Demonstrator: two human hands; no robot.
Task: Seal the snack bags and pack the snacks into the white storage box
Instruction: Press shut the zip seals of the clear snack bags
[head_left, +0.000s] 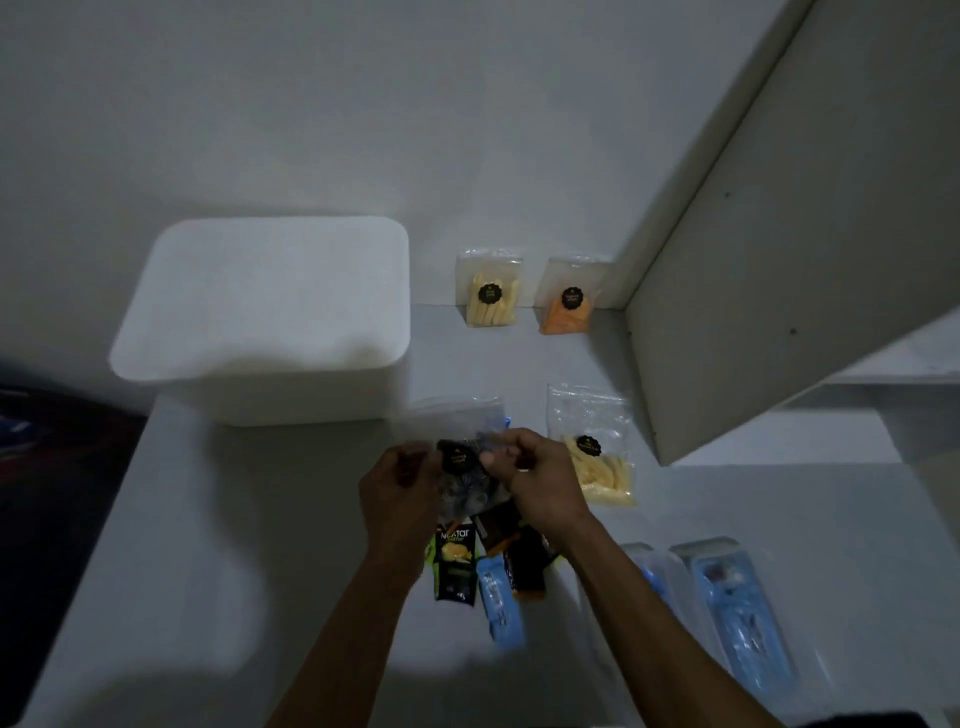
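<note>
Wrapped snacks (485, 571): small packets heaped on the counter (260, 545), nearest.
Hands: left hand (397, 491) and right hand (540, 478) each pinching a clear snack bag (465, 460), lifted above the heap.
Storage box (265, 312): white, lid on, beyond the hands at left.

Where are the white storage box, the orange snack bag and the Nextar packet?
white storage box (260, 296): head view, middle of its lid.
orange snack bag (569, 306): head view, its orange contents.
Nextar packet (456, 564): head view, printed front.
</note>
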